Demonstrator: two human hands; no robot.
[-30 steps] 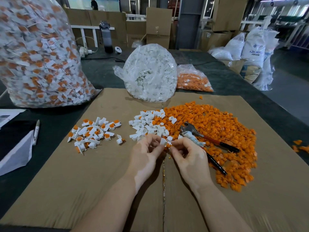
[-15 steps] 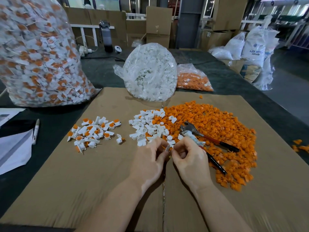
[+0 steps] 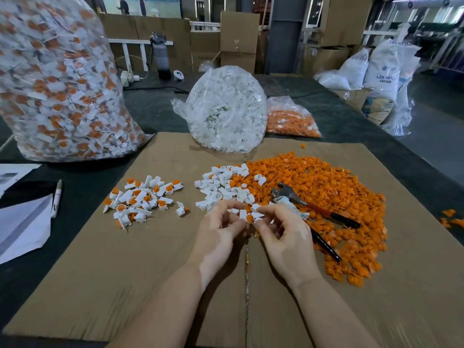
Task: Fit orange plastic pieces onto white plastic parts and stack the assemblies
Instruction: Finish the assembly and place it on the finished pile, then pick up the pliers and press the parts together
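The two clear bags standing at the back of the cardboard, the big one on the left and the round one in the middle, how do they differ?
The left bag is taller and holds white parts with orange pieces fitted; the middle bag is smaller, rounder and holds only white parts. Both are clear plastic.

A dark green table (image 3: 155, 116) filled the foreground of a dim warehouse. Behind it rose a grey pillar (image 3: 285, 33). Left of the pillar stood stacked brown cartons (image 3: 238, 38) and a white rail (image 3: 130, 42); right of it, more cartons (image 3: 344, 21) and white sacks (image 3: 381, 71) on a grey floor (image 3: 431, 136). Daylight came through windows (image 3: 437, 11) far right of the pillar.
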